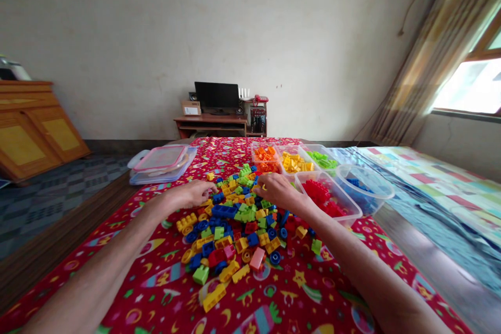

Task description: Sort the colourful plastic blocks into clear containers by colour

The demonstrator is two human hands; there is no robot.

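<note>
Here we go, both hands out over the pile of plastic building bricks (230,229), heaped mid-cloth on a red patterned cover (156,297)! The left hand (191,194) sits at the pile's far left, fingers loosely curved, nothing showing in them. The right hand (279,192) is pinched down at the far side, with yellow right at its fingertips (263,187), though I can't tell whether it's gripping a brick.

Room to work? Red cloth shows on both sides of the pile and in front of it, with a few bricks spread toward the near side. Further out, it's tight: the red-brick tub (326,203) sits just beside the right wrist, with the blue-brick tub (364,188) touching it. Orange (266,159), yellow (295,163) and green tubs (321,159) line the far end. Stacked lidded boxes (161,164) sit far left, with a wooden bed edge (66,229) below them and a quilt (430,182) off to the right!
</note>
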